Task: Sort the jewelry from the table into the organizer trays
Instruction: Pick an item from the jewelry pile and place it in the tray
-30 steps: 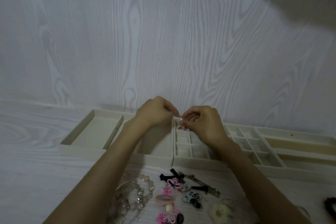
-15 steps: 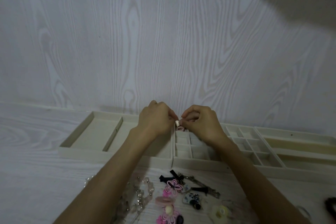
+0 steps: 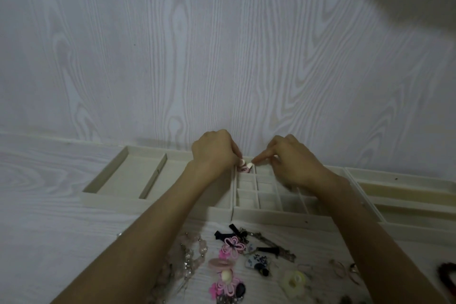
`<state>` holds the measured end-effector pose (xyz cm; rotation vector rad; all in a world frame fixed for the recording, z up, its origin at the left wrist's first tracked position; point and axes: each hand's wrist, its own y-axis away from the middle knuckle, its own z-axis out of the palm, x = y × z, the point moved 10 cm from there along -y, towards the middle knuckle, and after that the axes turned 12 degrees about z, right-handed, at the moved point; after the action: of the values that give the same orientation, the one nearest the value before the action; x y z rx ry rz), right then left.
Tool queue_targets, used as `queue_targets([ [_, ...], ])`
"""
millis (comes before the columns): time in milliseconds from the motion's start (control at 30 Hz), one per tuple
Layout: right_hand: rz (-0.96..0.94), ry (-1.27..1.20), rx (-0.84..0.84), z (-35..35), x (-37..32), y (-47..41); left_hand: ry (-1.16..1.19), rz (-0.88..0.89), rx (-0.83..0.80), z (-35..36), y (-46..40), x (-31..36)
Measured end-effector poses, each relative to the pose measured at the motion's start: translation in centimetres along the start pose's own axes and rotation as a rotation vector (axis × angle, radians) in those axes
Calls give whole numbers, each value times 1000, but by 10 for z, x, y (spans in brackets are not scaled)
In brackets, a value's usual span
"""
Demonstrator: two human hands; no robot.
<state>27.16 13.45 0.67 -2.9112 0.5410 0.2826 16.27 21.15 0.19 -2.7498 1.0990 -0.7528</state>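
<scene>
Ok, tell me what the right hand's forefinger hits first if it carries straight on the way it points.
Probably the small pink piece under the left hand's fingertips; depth is unclear.

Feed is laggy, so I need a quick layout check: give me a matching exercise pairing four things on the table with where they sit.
Things:
1. small pink piece
2. pink flower clip
3. bead bracelets
4. wide-compartment tray

Places:
A. left of the gridded tray
B. on the table under the left forearm
C. gridded tray's far-left cell, at both hands' fingertips
D. on the table between the forearms

Pairs: 1-C, 2-D, 3-B, 4-A
</scene>
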Motion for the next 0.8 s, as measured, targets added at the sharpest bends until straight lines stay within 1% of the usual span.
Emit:
queue_targets([
  [100,-46,144,-37,9,-8,5,-57,-22,-70,-4,-3,6],
  [200,-69,199,-15,10,-14,9,-79,-21,-87,-8,-6,12],
  [333,-117,178,24,3,-21,13,-123,-14,-94,-9,-10,15],
  [433,-117,126,2,4,-21,14,-132,-28,-117,-6,-10,13],
  [533,-72,32,-40,13,-16,11,-96,-41,-121,-4,-10,11],
  [633,-14,-23,-27,14,-9,8,-56,-37,-118,-1,-9,8],
  [800,-105,109,13,8,-24,13,-43,-19,-81,3,-6,6],
])
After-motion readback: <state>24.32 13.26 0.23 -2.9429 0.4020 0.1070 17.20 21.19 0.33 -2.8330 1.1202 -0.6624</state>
